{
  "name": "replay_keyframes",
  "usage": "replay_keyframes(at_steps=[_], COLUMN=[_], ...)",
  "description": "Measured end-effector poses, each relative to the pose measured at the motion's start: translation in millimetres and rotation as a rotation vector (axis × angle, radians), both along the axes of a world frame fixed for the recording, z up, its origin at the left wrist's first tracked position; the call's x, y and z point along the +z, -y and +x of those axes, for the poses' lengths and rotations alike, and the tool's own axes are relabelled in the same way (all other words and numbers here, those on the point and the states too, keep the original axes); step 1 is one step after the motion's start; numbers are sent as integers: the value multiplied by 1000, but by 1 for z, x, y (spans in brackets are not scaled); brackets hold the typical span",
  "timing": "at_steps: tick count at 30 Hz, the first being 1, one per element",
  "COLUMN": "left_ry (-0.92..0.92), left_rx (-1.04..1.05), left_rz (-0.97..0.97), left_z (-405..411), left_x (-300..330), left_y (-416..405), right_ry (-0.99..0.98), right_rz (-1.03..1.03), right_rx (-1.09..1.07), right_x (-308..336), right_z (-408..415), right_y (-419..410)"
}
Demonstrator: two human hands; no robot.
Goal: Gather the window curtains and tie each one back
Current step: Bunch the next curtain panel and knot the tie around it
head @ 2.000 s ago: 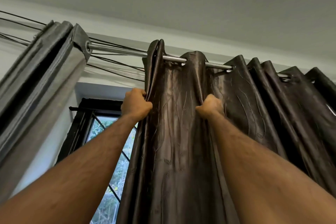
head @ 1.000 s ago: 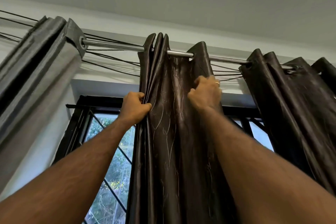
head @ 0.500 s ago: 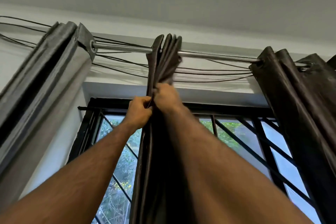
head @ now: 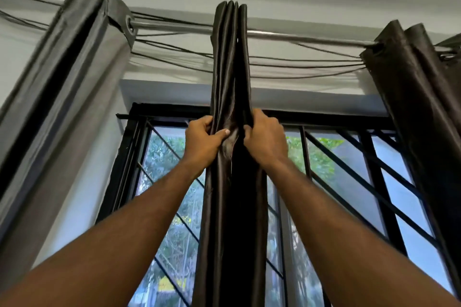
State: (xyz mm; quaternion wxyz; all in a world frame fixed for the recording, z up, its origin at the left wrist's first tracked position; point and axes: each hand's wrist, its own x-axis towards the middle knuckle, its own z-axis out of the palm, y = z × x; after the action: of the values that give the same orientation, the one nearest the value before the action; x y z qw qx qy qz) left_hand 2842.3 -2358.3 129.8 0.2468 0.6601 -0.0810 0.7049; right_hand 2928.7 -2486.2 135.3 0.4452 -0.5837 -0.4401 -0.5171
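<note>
Left hand (head: 202, 143): centre of frame, fingers and thumb curled round the left edge of the middle curtain (head: 230, 182), gripping it. Right hand (head: 265, 141): just beside, clamped on the right edge of the same bundle.

Middle curtain: pleats stacked tight, hanging from the rod (head: 299, 38) at top centre, falling out of frame at the bottom. No tie-back in view; I judge gathering done, tying not begun.

Left curtain (head: 74, 77): upper left, bunched. Right curtain (head: 419, 87): upper right, bunched; whether either is tied I cannot tell, their lower parts being out of frame.

Cables (head: 299, 65): several, slung under the rod behind the pleats.

Risks, as I judge them:
- Slick fabric; freeing one hand to fetch a tie may let the pleats fan out.
- Hauling downward could strain the rod.
- Sliding the top sideways might snag a cable.
</note>
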Motion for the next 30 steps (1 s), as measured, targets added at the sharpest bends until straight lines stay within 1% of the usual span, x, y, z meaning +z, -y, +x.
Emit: replay_keyframes(at_steps=[2, 5, 6, 8, 12, 14, 17, 18, 20, 21, 22, 25, 28, 30], left_ry=[2, 24, 37, 28, -127, -160, -219, -221, -182, -147, -117, -39, 35, 53], left_rx=[-38, -118, -147, -165, -73, -95, -124, -121, -107, -91, -74, -62, 59, 202], left_rz=[-1, -43, -86, -139, -133, -183, -227, -239, -265, -278, -284, -286, -231, -194], left_z=[2, -2, -4, -8, -14, -18, -26, -29, -35, -39, -43, -46, -43, -44], left_x=[-29, -81, -100, -137, -211, -247, -293, -306, -324, -328, -327, -309, -293, -290], left_y=[6, 14, 16, 13, -3, -8, -6, -5, -6, -7, -6, -7, -10, -20], right_ry=[85, 83, 96, 148, -14, -22, -35, -67, -198, -220, -176, 20, 128, 271], right_rz=[-42, 99, 83, -14, 100, 47, -12, 16, 114, 134, 129, 123, 210, 157], right_rx=[28, 227, 255, 260, 343, 345, 258, 237, 283, 310, 310, 203, -86, -252], right_x=[-34, -87, -106, -146, -213, -247, -288, -298, -311, -314, -317, -315, -304, -304], right_z=[-5, -6, -6, -4, -1, -10, -20, -16, -6, -5, -7, -16, -22, -22], right_y=[-3, -3, -4, -9, -12, -13, -17, -17, -15, -14, -13, -15, -19, -24])
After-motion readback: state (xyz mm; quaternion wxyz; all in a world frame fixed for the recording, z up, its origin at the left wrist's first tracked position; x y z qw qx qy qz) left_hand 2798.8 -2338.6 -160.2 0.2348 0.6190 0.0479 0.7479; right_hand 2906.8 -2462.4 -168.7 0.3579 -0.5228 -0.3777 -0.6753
